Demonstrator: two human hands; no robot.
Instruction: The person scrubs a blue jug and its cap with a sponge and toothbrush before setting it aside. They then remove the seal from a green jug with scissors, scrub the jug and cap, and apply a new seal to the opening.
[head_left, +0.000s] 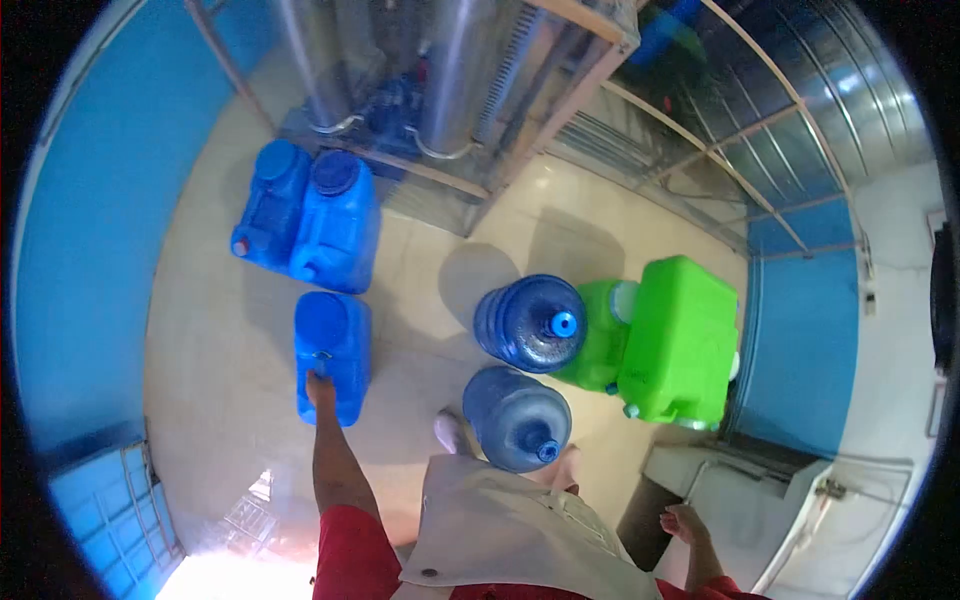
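Observation:
My left hand [319, 389] is closed on the top handle of a blue square water container [345, 355], which stands upright on the floor at my left. Two more blue containers stand just beyond it, a narrower one [270, 195] and a wider one [338, 225] with a dark blue lid. My right hand [684, 523] hangs free at my right side, its fingers loosely curled and apart, with nothing in it. Near my feet are two round water jugs, a capped dark blue one [530, 322] and a paler one [517, 420].
A green container [597, 335] stands beside the jugs, with a larger green one [680, 340] tipped beside it. Ahead, a framed enclosure [480, 190] holds metal cylinders [450, 90]. A white basin or counter [725, 500] is at the right. Blue walls [95, 230] bound the room.

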